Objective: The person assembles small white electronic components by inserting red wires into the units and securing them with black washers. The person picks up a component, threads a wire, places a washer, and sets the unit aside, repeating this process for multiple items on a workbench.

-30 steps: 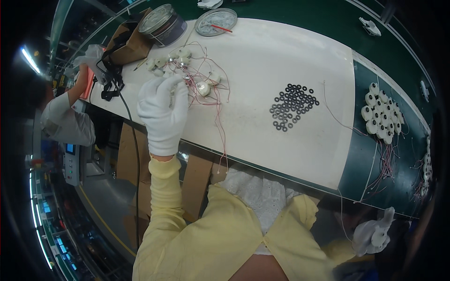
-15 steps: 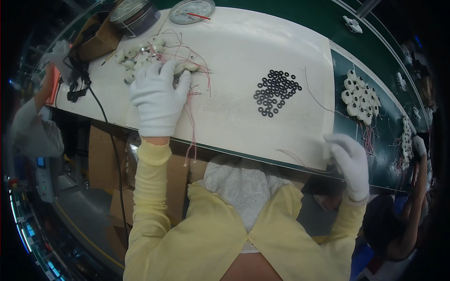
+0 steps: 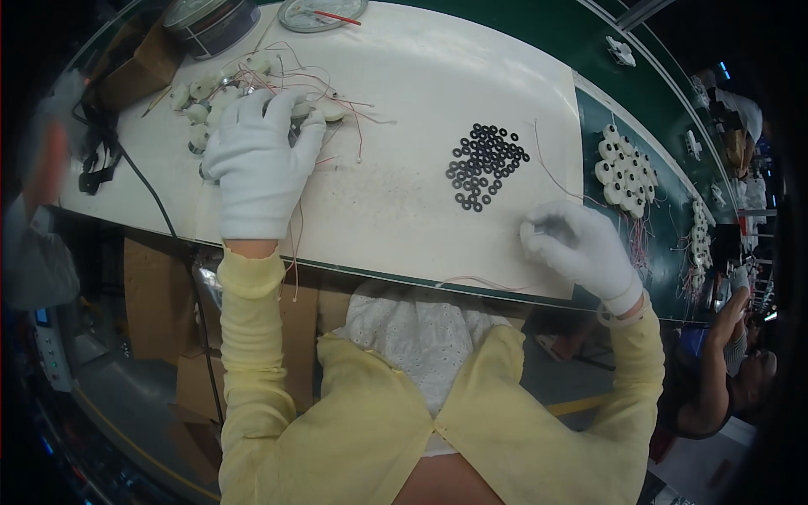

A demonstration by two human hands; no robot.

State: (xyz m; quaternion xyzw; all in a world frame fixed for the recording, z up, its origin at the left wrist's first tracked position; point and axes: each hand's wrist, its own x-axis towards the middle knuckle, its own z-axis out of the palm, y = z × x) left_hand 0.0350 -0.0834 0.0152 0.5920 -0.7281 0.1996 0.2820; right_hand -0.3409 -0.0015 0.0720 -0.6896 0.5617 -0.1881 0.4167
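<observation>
The left hand (image 3: 261,164) rests over white round parts (image 3: 202,87); I cannot tell if it pinches one. The right hand (image 3: 582,252) is curled, its hold unclear. Thin wires (image 3: 360,103) poke past the left fingers, so slow lifting should stop tangles.

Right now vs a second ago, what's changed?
Right-hand grip swung leftward and forward from beyond the table's near edge to over the table, fingers curled; whether it holds anything is unclear. Left-hand grip moved in onto the white round parts; hold unclear. The view shifted too. Unchanged: black rings, red stick on the round lid.
</observation>
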